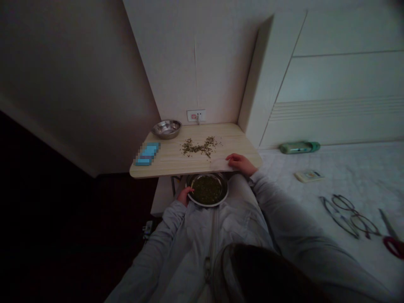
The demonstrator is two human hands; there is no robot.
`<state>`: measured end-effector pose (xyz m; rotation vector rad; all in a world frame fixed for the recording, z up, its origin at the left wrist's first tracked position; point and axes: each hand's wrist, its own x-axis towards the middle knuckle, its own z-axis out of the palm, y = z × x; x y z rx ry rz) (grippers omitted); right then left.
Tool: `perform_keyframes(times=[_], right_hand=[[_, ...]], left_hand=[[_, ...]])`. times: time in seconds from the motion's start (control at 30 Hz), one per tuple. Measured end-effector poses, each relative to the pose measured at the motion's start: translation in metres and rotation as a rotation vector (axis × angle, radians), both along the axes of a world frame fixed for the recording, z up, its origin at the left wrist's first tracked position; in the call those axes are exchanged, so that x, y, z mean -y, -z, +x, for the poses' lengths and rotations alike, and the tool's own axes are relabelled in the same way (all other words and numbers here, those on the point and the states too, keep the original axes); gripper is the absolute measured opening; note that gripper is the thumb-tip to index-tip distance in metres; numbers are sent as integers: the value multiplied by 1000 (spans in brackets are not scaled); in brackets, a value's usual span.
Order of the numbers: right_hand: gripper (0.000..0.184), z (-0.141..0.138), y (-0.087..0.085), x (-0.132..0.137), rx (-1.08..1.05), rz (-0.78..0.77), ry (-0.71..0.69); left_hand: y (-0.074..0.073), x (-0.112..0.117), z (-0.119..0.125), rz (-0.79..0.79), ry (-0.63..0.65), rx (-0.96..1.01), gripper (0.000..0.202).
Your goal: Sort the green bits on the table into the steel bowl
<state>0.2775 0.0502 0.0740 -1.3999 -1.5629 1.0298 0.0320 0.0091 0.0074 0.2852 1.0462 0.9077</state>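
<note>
My left hand (pixel 185 195) grips the left rim of a metal bowl (pixel 224 198), thumb over the edge. The bowl sits at my lap, just below the table's front edge, and holds many small green beans (pixel 206 188), likely mung beans. My right hand (pixel 240 163) rests at the front right of the small wooden table (pixel 170 162), fingers closed on a pale thin sheet (pixel 221 163) that lies flat near the edge. Beyond the sheet, loose green beans (pixel 198 148) are scattered over the middle of the tabletop.
A second metal bowl (pixel 167 129) stands at the table's back left, with a blurred blue phone-like object (pixel 147 154) before it. On the bed at right lie a green bottle-like item (pixel 299 147), a white remote-like device (pixel 309 176), eyeglasses (pixel 355 216) and scissors (pixel 393 244).
</note>
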Motion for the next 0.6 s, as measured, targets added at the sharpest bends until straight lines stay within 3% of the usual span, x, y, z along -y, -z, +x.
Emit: perform_keyframes(times=[0.23, 0.43, 0.6], right_hand=[[25, -2, -8, -12, -43, -45, 62], [22, -25, 7, -45, -15, 69, 272], [21, -29, 13, -46, 30, 110, 290]], left_hand=[[-2, 0, 1, 18, -12, -14, 22], [-6, 3, 1, -15, -7, -33, 22], [-7, 4, 1, -9, 4, -17, 24]])
